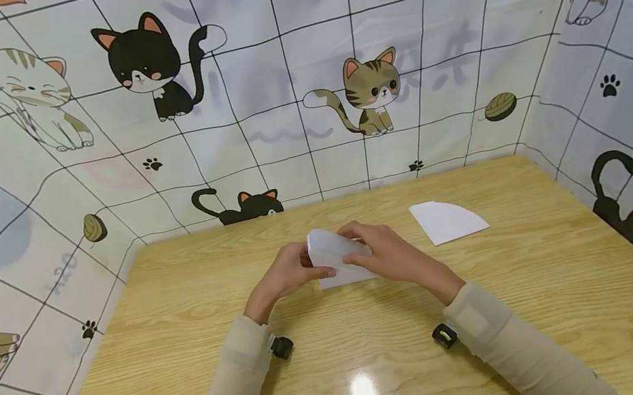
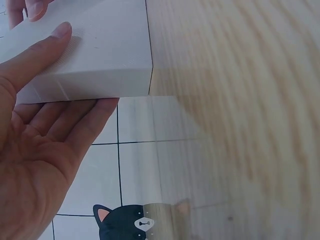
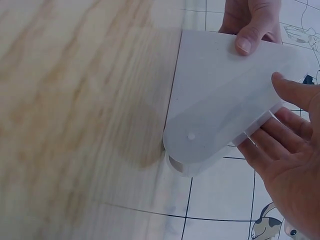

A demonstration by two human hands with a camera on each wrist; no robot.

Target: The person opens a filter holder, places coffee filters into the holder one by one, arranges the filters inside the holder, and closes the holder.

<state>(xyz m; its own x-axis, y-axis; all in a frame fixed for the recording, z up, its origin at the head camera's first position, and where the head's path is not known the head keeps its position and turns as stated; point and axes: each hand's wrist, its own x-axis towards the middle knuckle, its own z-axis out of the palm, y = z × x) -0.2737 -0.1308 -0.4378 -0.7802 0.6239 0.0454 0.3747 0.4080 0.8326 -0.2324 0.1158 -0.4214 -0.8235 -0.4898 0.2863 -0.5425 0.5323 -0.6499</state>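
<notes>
A flat white case (image 1: 344, 274) stands on the table between both hands. In the right wrist view a cloudy strip (image 3: 225, 120) with a rounded end and a small round dot runs along one side of its face. My left hand (image 1: 285, 275) grips the case at its left end, thumb on the broad face and fingers behind, as the left wrist view shows. From the other side my right hand (image 1: 390, 255) holds it, its thumb on the face and its fingers spread along the far edge. The case's back is hidden.
To the right of the hands lies a white fan-shaped sheet (image 1: 447, 221) on the wooden table (image 1: 183, 294). Cloth printed with cats and a grid (image 1: 297, 152) rises along the table's back and sides. Both wrists wear small black cameras (image 1: 281, 347).
</notes>
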